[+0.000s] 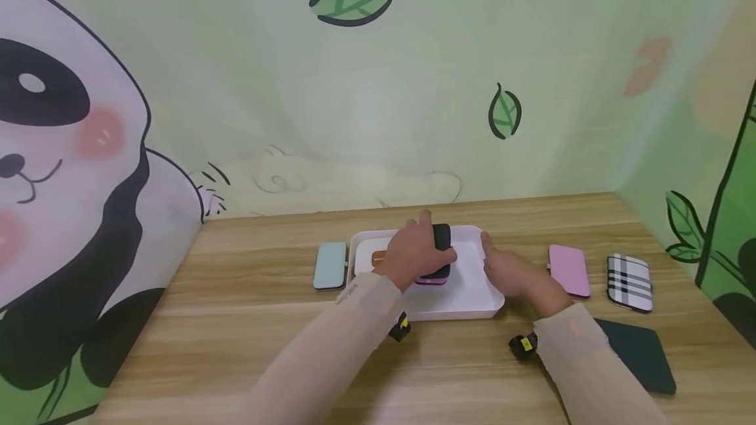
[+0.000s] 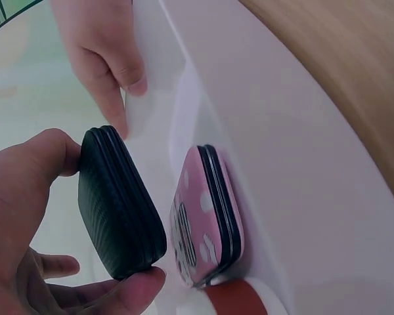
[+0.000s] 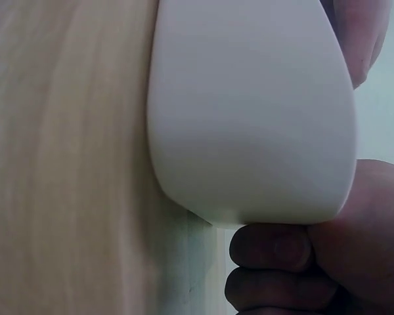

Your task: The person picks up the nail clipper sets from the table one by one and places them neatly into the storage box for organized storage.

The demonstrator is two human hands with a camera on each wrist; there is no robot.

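Note:
My left hand (image 1: pixel 416 251) grips a small black zip case (image 2: pixel 118 203) by its edges, thumb on one side and fingers on the other. The case is over a white tray (image 1: pixel 469 303). Just beside it, a pink patterned zip case (image 2: pixel 203 216) stands inside the tray; in the head view only its lower edge shows under the black one. A white case (image 1: pixel 362 258) with a brown patch lies at the tray's left end, partly covered by my left hand. My right hand (image 1: pixel 514 272) holds the tray's right end, thumb at the rim and fingers curled against the outside.
Left of the tray lies a light blue case (image 1: pixel 329 266). To the right are a plain pink case (image 1: pixel 569 271) and a black-and-white plaid case (image 1: pixel 629 283). A dark flat pad (image 1: pixel 644 356) is partly under my right forearm. A panda-printed cloth (image 1: pixel 384 97) hangs behind the wooden table (image 1: pixel 236 340).

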